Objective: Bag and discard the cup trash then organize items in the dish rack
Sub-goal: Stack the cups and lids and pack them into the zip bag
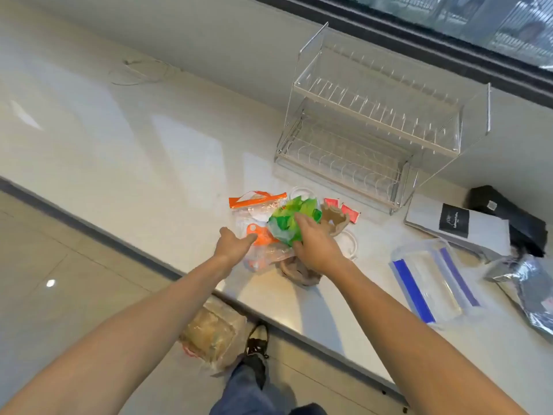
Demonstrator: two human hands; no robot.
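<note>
This looks like the bagging step. The right hand [314, 247] presses flat on the crumpled green plastic trash [287, 223], fingers spread. The left hand [235, 242] lies open on the clear bag with orange strips [257, 205], at the white table [149, 151] edge. Next, push the trash inside. The brown paper cup holder [335, 220] crowds close; the wire dish rack [374, 127] stands behind.

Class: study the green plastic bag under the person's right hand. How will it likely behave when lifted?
The green bag looks thin and crumpled, so probably floppy and very light. Its glossy film may slip under the right hand. It likely won't roll or break.
</note>
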